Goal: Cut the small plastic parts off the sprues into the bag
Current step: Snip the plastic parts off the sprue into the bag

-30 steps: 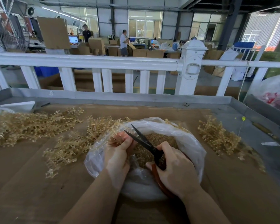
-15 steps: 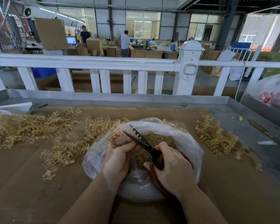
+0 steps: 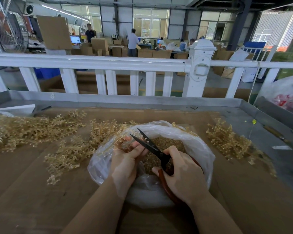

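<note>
A clear plastic bag [image 3: 200,146] lies open on the cardboard-covered table, with a mass of small amber cut parts [image 3: 169,144] inside. My left hand [image 3: 125,162] grips an amber sprue [image 3: 120,141] over the bag's left rim; most of that sprue is hidden by the plastic and my fingers. My right hand [image 3: 181,173] holds black scissors [image 3: 149,144] by their red-brown handles. The blades are parted and point up-left, with tiny parts of the sprue between them.
Uncut amber sprues lie in heaps at the left [image 3: 29,130] and just left of the bag [image 3: 69,152]. Another sprue heap [image 3: 227,142] lies to the right. A white railing [image 3: 98,62] runs behind the raised table edge [image 3: 125,99]. A second bag [image 3: 287,93] stands far right.
The scissor blades have shifted slightly to the right over the bag and stay parted. My left hand has turned the sprue a little against them.
</note>
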Tool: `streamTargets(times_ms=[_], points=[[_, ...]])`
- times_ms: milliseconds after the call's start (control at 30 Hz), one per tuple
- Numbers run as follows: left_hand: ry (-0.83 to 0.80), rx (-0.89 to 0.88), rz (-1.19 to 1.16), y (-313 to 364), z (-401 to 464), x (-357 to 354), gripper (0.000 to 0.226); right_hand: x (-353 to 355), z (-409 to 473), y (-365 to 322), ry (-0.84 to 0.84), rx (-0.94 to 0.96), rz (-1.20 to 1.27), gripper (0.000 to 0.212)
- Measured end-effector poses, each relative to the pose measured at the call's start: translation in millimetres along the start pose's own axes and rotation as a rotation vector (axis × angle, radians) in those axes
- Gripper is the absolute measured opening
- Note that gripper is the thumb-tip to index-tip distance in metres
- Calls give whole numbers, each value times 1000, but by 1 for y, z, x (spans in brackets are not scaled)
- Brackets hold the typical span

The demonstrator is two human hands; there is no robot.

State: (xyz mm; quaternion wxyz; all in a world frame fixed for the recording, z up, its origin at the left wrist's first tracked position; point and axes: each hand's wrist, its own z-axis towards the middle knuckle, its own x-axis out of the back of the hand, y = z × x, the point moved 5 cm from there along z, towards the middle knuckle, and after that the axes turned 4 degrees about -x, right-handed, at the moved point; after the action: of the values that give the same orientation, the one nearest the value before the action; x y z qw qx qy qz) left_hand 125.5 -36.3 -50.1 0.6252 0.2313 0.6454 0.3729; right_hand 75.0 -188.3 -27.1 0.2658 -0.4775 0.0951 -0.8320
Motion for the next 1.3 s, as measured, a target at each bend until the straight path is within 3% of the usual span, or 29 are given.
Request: streamTargets(times_ms=[867, 1300], points=[[-53, 11, 63, 3, -7, -6, 33, 4, 1, -2, -4, 4, 60, 36], [-6, 54, 19, 3, -9, -5, 31, 5, 2, -4, -67, 37, -33, 39]])
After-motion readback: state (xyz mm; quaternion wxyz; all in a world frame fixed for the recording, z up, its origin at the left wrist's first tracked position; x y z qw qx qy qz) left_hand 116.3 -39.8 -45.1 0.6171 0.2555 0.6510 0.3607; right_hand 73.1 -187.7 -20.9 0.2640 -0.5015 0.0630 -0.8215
